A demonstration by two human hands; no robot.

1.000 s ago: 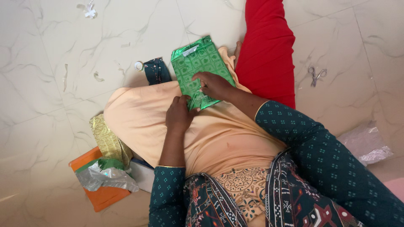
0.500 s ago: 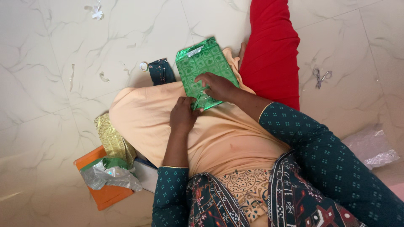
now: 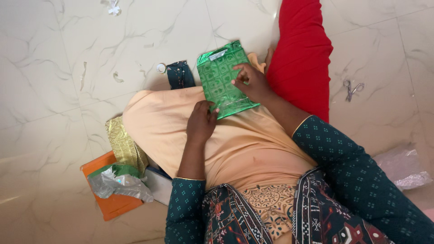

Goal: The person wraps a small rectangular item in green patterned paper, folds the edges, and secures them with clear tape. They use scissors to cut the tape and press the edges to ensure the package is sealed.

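Fingers point(image 3: 238, 74) of my right hand point(image 3: 252, 83) are bent and pressed down on the right edge of the green foil-wrapped packet point(image 3: 221, 79), gripping nothing that I can see. My left hand point(image 3: 200, 122) curls around the packet's lower left corner, thumb on top, pinching it. The packet lies flat across my peach-clad knee point(image 3: 172, 117), just above the centre of the frame, a strip of clear tape point(image 3: 218, 54) on its top edge. A red cushion point(image 3: 300, 49) sits touching my right wrist at upper right. Scissors point(image 3: 352, 88) lie on the marble floor point(image 3: 54, 68) at far right, well apart. At lower left I see gold wrapping paper point(image 3: 122, 144), an orange box point(image 3: 110, 203) and crumpled silver foil point(image 3: 115, 184).
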